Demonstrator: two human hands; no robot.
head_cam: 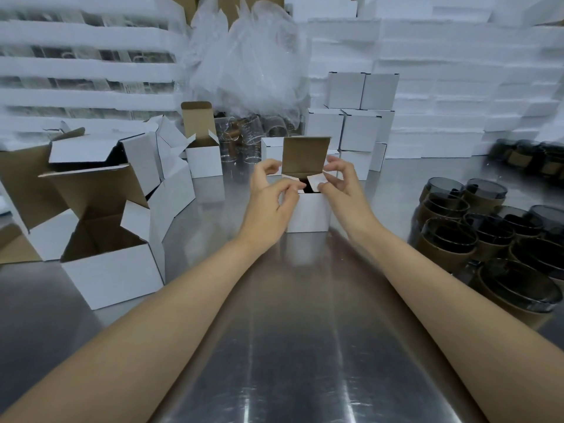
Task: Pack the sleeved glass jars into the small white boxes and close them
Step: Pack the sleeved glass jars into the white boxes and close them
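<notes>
A small white box stands on the steel table in the middle, its brown-lined lid upright. A dark jar shows through the opening between the side flaps. My left hand pinches the left side flap and folds it inward. My right hand pinches the right side flap. Several sleeved dark glass jars stand grouped at the right.
Open empty white boxes crowd the left side, one further back with its lid up. Closed white boxes are stacked behind. Clear glasses and plastic wrap sit at the back. White foam trays line the rear wall.
</notes>
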